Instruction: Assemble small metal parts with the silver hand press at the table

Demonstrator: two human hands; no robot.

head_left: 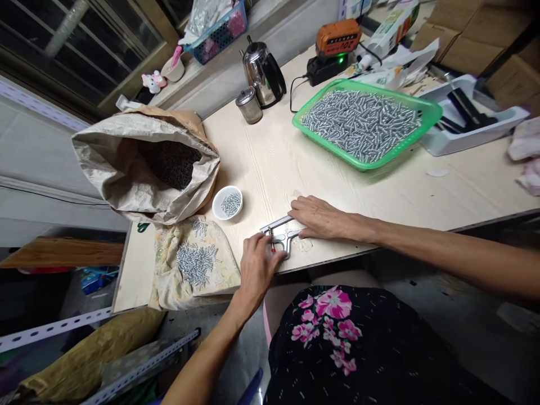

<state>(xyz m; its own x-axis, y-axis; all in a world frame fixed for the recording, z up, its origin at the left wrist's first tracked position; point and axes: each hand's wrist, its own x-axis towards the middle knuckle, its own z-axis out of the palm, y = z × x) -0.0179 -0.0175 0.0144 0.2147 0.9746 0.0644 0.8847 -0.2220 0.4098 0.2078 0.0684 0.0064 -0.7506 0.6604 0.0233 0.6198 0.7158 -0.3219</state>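
A grey metal hand tool with a long straight bar and a curved, handle-like part lies low over the table's front edge. My right hand is closed around its right end. At the other end, my left hand is closed with thumb and fingers at the tool. A slim metal piece with a red bit shows by the left fingertips; its kind I cannot make out. Left of this hand, a pile of small silver metal pins lies on a floral cloth. More pins fill a small white bowl.
A large sack of dark small pieces stands at the left. Further back are a green basket full of silver pieces, a steel kettle, a lidded jar, an orange battery on a charger and a white tray.
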